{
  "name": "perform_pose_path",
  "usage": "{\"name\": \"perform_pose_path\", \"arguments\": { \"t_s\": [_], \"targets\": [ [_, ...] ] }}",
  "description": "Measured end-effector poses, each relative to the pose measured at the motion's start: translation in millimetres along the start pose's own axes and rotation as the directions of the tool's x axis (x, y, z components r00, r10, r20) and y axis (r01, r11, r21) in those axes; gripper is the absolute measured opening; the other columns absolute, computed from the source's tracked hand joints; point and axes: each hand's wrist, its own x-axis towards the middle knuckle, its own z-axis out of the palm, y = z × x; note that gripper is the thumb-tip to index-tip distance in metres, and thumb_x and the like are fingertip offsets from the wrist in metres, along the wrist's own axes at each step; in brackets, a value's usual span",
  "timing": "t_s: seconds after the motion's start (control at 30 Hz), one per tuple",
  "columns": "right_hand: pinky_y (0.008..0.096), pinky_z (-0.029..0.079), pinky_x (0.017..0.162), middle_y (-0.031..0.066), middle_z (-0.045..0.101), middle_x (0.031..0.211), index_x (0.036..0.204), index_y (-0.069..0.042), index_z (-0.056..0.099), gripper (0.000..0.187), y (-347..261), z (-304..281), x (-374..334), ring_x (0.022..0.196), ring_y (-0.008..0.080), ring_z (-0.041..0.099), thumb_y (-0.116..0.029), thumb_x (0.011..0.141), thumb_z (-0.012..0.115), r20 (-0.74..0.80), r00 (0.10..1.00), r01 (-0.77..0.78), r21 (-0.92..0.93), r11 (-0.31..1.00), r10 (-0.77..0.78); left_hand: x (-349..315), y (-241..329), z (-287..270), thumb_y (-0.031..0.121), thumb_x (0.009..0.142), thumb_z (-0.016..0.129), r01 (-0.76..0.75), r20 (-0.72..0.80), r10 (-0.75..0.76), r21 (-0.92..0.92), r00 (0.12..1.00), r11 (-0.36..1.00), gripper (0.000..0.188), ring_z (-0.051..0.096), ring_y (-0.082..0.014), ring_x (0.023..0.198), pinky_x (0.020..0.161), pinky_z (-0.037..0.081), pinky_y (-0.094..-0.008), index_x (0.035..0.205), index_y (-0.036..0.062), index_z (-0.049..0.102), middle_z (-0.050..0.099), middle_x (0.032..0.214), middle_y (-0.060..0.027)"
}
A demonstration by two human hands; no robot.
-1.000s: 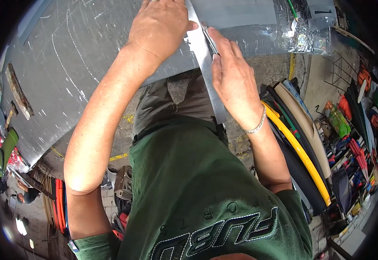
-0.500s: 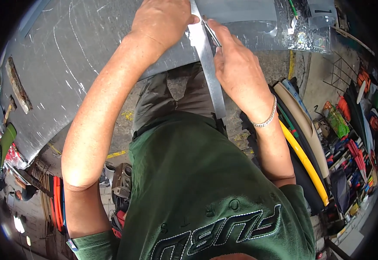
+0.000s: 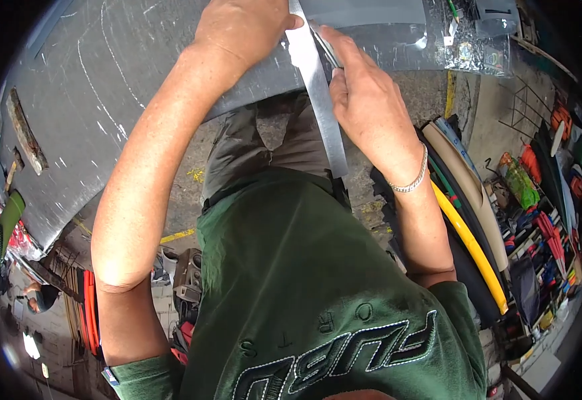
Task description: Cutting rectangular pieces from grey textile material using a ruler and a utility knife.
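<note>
A long flat metal ruler (image 3: 323, 110) lies across the edge of the grey work surface, its near end sticking out over my lap. My left hand (image 3: 241, 27) bears down on its far part at the top of the view, thumb against the metal; the other fingertips are cut off by the frame. Just right of the ruler, my right hand (image 3: 374, 107) is closed round a slim metal cutter knife (image 3: 328, 48), forefinger stretched along it. The knife lies close along the ruler's right edge; its tip is too small to make out.
The scratched grey work surface (image 3: 164, 73) reaches far left, with a wooden piece (image 3: 26, 131) on it. Clear plastic packaging (image 3: 478, 57) lies at the far right. Upright rolls, one yellow (image 3: 471, 247), stand by my right arm. A person (image 3: 41, 297) is in the left background.
The whole view has shifted slightly, with the surface, ruler and hands a little higher. Both hands keep their hold, and their places along the ruler look nearly the same.
</note>
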Motion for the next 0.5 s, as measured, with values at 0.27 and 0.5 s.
{"name": "perform_pose_path", "arguments": {
  "t_s": [0.27, 0.5],
  "targets": [
    [0.0374, 0.050, 0.088, 0.0187, 0.057, 0.108, 0.128, 0.003, 0.050, 0.048, 56, -38, -48, 0.093, 0.0263, 0.058, 0.000, 0.083, 0.063, -0.203, 0.979, -0.002, 0.162, 0.987, 0.036, -3, 0, -3, 0.026, 0.088, 0.076, 0.015, -0.020, -0.016, -0.037, 1.000, 0.999, 0.081, 0.036, -0.0416, 0.149, 0.124, 0.032, -0.0430, 0.146, -0.0151, 0.038, 0.039, 0.156, -0.0302],
    [0.0299, 0.053, 0.081, 0.0090, 0.064, 0.105, 0.118, 0.001, 0.066, 0.031, 68, -97, -70, 0.092, 0.0158, 0.063, 0.002, 0.088, 0.073, -0.157, 0.976, -0.171, -0.116, 0.978, 0.152, -3, 4, -9, 0.031, 0.089, 0.076, 0.110, 0.063, -0.108, -0.038, 0.992, 0.993, 0.087, 0.029, -0.0412, 0.153, 0.125, 0.028, -0.0482, 0.152, -0.0096, 0.033, 0.031, 0.162, -0.0282]
  ]
}}
